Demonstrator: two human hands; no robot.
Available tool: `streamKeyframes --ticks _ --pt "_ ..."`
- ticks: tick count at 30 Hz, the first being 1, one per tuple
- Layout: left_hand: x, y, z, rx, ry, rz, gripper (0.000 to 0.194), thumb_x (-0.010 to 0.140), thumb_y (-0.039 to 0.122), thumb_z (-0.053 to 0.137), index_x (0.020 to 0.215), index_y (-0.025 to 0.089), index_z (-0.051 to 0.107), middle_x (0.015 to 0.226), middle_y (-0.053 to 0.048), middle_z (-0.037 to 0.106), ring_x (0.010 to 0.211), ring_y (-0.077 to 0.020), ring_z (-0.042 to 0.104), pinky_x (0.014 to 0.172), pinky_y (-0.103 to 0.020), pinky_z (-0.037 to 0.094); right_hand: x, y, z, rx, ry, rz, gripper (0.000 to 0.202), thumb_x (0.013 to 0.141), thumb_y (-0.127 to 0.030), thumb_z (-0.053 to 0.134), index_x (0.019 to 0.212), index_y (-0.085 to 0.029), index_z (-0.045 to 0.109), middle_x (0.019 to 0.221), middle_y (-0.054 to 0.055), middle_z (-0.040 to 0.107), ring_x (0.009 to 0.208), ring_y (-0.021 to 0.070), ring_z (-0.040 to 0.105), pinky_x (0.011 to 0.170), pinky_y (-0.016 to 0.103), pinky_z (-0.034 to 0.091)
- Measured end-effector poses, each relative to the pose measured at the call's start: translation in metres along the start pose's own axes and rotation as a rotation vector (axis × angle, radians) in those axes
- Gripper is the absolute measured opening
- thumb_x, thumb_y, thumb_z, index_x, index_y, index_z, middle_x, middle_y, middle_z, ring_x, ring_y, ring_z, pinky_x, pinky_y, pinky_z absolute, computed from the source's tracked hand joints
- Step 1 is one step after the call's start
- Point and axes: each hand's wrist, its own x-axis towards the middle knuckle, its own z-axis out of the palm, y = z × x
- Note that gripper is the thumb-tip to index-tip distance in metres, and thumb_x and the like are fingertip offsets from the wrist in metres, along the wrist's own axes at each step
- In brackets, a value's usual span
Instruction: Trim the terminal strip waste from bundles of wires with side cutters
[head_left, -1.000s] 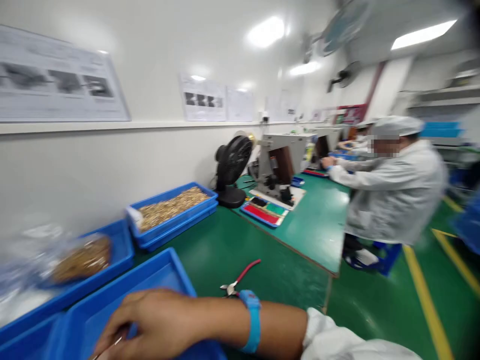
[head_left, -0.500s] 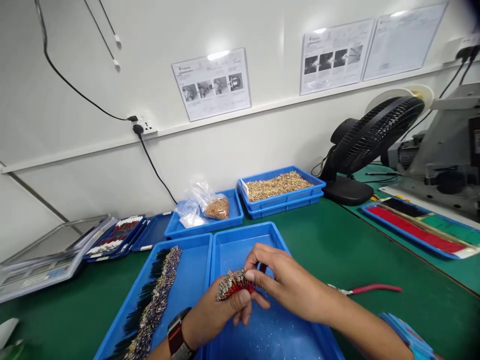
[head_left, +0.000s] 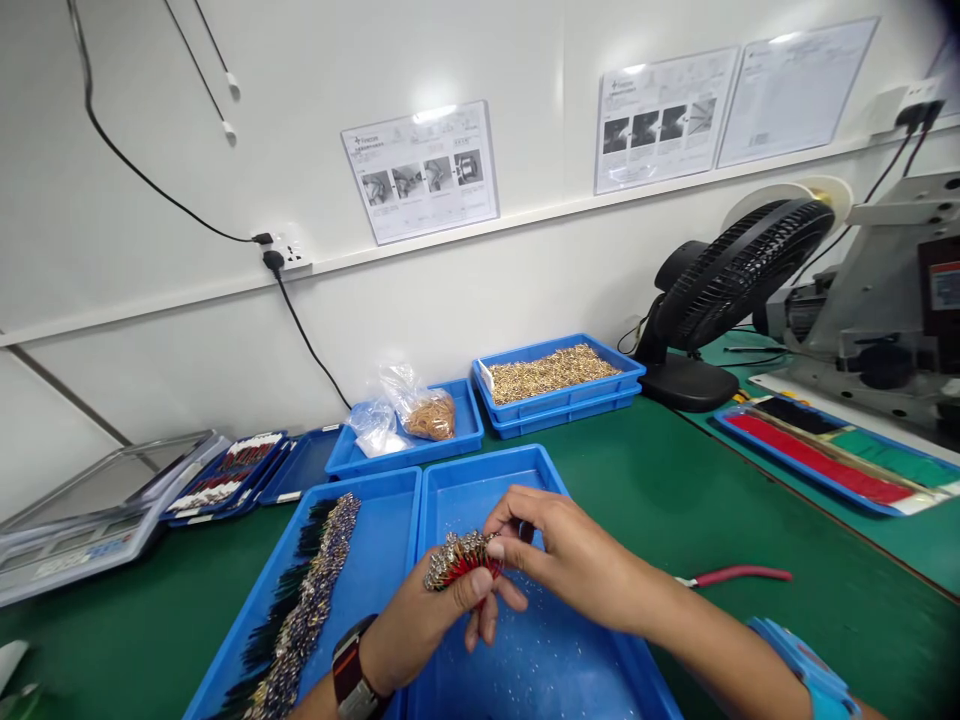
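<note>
My left hand [head_left: 442,610] is closed around a bundle of red wires with metal terminal ends [head_left: 459,560]; the shiny ends fan out above the thumb. At the right end of that bundle, my right hand [head_left: 544,545] pinches with thumb and forefinger, and the piece between those fingertips is too small to make out. Both hands are over a blue tray [head_left: 592,640] scattered with tiny light specks. Beside it on the left, another blue tray [head_left: 394,520] holds a long row of dark wires with metal ends [head_left: 307,600].
Pliers with red handles [head_left: 742,575] lie right of the trays. Behind stand a blue tray of brass-coloured pieces [head_left: 555,375] and one with plastic bags [head_left: 416,410]. A black fan [head_left: 735,290], a tray of coloured strips [head_left: 832,450] and a scale [head_left: 97,545] flank the work area.
The view has shifted slightly, so everything sits a little further left. Both hands keep nearly the same pose at the bundle of red wires.
</note>
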Motion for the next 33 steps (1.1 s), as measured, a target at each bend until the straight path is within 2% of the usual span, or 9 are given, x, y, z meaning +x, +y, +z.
streamKeyframes --ticks 2,6,12,18,22,25,28,31,33 --pt "0.0 0.001 0.001 0.009 0.018 -0.009 0.055 0.095 0.065 0.072 0.093 0.011 0.08 0.08 -0.011 0.075 0.057 -0.0112 0.059 0.049 -0.02 0.043 0.001 0.001 0.002 -0.026 0.015 0.005 0.007 0.1 -0.019 0.067 0.095 -0.02 0.071 0.094 0.002 0.069 0.091 0.0188 0.064 0.082 0.032 0.048" --pt "0.0 0.002 0.003 -0.009 0.042 -0.047 0.06 0.093 0.068 0.072 0.08 0.01 0.077 0.072 -0.01 0.073 0.052 -0.01 0.058 0.044 -0.019 0.037 0.001 0.003 0.002 0.045 -0.047 -0.07 0.016 0.106 -0.024 0.062 0.116 -0.025 0.075 0.111 0.003 0.073 0.105 0.0195 0.066 0.095 0.035 0.048" --pt "-0.002 0.005 0.003 -0.054 0.04 -0.062 0.059 0.089 0.069 0.076 0.081 0.011 0.076 0.07 -0.009 0.074 0.05 -0.0083 0.054 0.045 -0.018 0.034 0.001 0.003 0.004 -0.033 0.024 0.007 0.01 0.1 -0.022 0.07 0.091 -0.019 0.069 0.092 0.002 0.069 0.088 0.0187 0.063 0.08 0.032 0.047" --pt "0.0 0.004 0.002 -0.03 0.079 -0.016 0.054 0.093 0.065 0.074 0.088 0.011 0.075 0.072 -0.009 0.076 0.051 -0.0084 0.054 0.047 -0.018 0.034 0.001 0.001 0.002 0.007 -0.012 -0.029 0.014 0.105 -0.019 0.061 0.106 -0.021 0.075 0.103 0.003 0.071 0.099 0.0189 0.066 0.09 0.033 0.047" --pt "0.001 0.001 0.0 -0.017 0.083 0.008 0.05 0.094 0.063 0.075 0.092 0.013 0.073 0.074 -0.008 0.077 0.053 -0.0094 0.059 0.048 -0.018 0.038 0.0 0.001 0.005 -0.008 0.003 0.01 0.006 0.101 -0.019 0.067 0.1 -0.02 0.073 0.097 0.002 0.07 0.093 0.0185 0.065 0.085 0.032 0.048" --pt "0.001 0.0 0.001 -0.005 0.076 0.022 0.051 0.094 0.062 0.075 0.091 0.012 0.074 0.076 -0.008 0.076 0.055 -0.0102 0.061 0.049 -0.019 0.042 0.0 0.002 0.009 -0.067 0.028 0.009 0.01 0.102 -0.015 0.062 0.097 -0.019 0.071 0.098 0.003 0.069 0.095 0.0197 0.064 0.086 0.033 0.047" --pt "0.002 -0.001 0.002 -0.002 0.08 0.018 0.052 0.095 0.062 0.074 0.087 0.011 0.075 0.076 -0.008 0.075 0.055 -0.0102 0.063 0.047 -0.018 0.042 0.001 0.005 0.006 -0.015 -0.008 -0.008 0.015 0.103 -0.019 0.063 0.11 -0.022 0.076 0.102 0.003 0.071 0.099 0.0199 0.066 0.09 0.034 0.048" --pt "0.002 -0.002 0.001 -0.052 0.124 0.0 0.048 0.094 0.06 0.076 0.096 0.013 0.075 0.074 -0.006 0.075 0.053 -0.0112 0.065 0.044 -0.017 0.04 0.001 0.006 0.0 0.052 -0.007 -0.005 0.027 0.107 -0.031 0.061 0.129 -0.025 0.073 0.111 0.004 0.073 0.102 0.0204 0.066 0.091 0.035 0.049" --pt "0.002 -0.002 0.001 -0.085 0.148 0.003 0.046 0.093 0.059 0.077 0.1 0.013 0.075 0.074 -0.006 0.075 0.052 -0.0118 0.066 0.043 -0.017 0.04 0.0 0.007 -0.001 0.053 -0.01 -0.007 0.027 0.107 -0.033 0.06 0.128 -0.025 0.074 0.111 0.004 0.074 0.101 0.0205 0.066 0.089 0.035 0.048"
